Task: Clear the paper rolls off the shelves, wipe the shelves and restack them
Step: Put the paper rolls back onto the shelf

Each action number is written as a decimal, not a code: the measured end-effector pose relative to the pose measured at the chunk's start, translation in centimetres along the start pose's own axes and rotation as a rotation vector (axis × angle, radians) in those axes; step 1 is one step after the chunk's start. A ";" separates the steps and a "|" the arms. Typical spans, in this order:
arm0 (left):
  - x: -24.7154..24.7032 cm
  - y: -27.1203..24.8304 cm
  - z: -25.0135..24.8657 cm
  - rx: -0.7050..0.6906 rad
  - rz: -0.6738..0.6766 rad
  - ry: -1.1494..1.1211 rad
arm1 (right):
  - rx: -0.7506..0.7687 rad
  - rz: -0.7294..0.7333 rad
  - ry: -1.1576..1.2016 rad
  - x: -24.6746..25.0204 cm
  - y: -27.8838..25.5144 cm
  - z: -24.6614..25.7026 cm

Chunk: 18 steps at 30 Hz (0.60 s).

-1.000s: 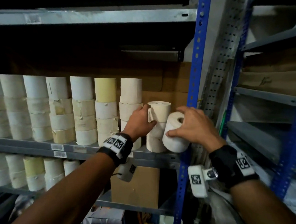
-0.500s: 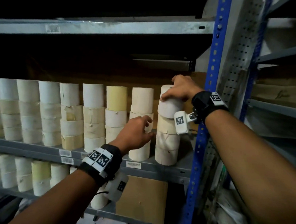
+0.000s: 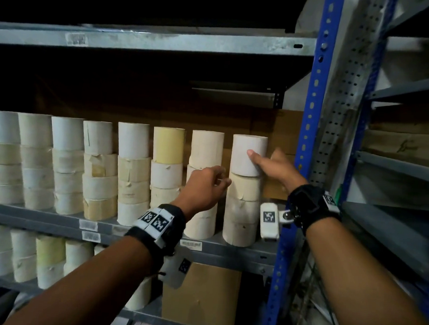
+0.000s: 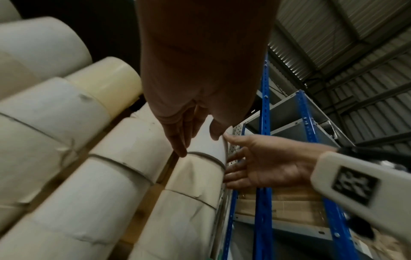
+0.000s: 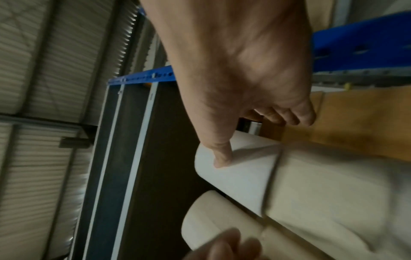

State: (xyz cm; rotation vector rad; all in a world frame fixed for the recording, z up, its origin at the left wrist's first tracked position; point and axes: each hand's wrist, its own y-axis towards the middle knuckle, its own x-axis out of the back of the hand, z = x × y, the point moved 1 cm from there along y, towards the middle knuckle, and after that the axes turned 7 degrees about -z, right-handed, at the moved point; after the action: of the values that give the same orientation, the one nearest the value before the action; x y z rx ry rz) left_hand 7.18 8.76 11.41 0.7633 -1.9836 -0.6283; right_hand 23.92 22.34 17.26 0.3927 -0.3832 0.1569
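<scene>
Both hands loose: right hand (image 3: 274,166) touching smooth white cylindrical roll (image 3: 249,152); left hand (image 3: 203,188) hovering.

top roll (image 3: 249,155): white, upright, capping the rightmost stack
stacks (image 3: 132,172): cream, white, one yellow; four high along the middle shelf (image 3: 228,245)

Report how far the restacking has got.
Done: the middle shelf carries a full row of roll stacks. In hand: the right hand touches the white top roll of the rightmost stack; the left hand hovers beside it. Left: cannot tell; wiping is not visible.
</scene>
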 end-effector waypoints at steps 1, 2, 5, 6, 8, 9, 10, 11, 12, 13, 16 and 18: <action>-0.7 0.6 -0.2 0.009 0.000 -0.005 | -0.036 0.029 0.029 -0.3 -0.4 -1.1; -1.4 1.2 -0.3 0.026 0.004 -0.013 | -0.062 0.053 0.054 -0.8 -0.6 -2.2; -3.5 2.7 -0.5 0.098 0.003 -0.047 | -0.088 0.108 0.114 -1.9 -0.9 -4.5; -4.2 3.1 -0.4 0.118 0.001 -0.078 | -0.071 0.120 0.120 -2.1 -1.0 -5.0; -4.9 3.4 -0.6 0.156 -0.027 -0.130 | -0.035 0.115 0.110 -2.4 -1.0 -5.5; -5.1 3.4 -0.7 0.174 -0.051 -0.140 | -0.017 0.106 0.104 -2.4 -1.1 -5.5; -5.3 3.5 -0.6 0.187 -0.075 -0.143 | -0.002 0.101 0.092 -2.3 -1.0 -5.5; -5.4 3.7 -0.4 0.201 -0.087 -0.146 | 0.012 0.106 0.076 -2.3 -1.1 -5.4; -5.4 3.9 -0.1 0.219 -0.093 -0.153 | 0.019 0.102 0.066 -2.2 -0.9 -5.5; -5.4 4.0 0.1 0.231 -0.097 -0.162 | 0.020 0.090 0.053 -2.2 -0.5 -6.0; -4.8 4.4 0.1 0.244 -0.114 -0.166 | 0.053 0.077 -0.007 -2.4 0.5 -6.5; -4.5 4.7 -0.2 0.252 -0.125 -0.159 | 0.056 0.052 -0.034 -2.4 0.2 -6.0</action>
State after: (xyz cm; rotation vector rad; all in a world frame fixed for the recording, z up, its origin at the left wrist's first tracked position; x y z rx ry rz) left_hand 7.94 15.17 12.18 1.0236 -2.2010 -0.5300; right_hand 23.67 24.75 11.30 0.4414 -0.4229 0.2124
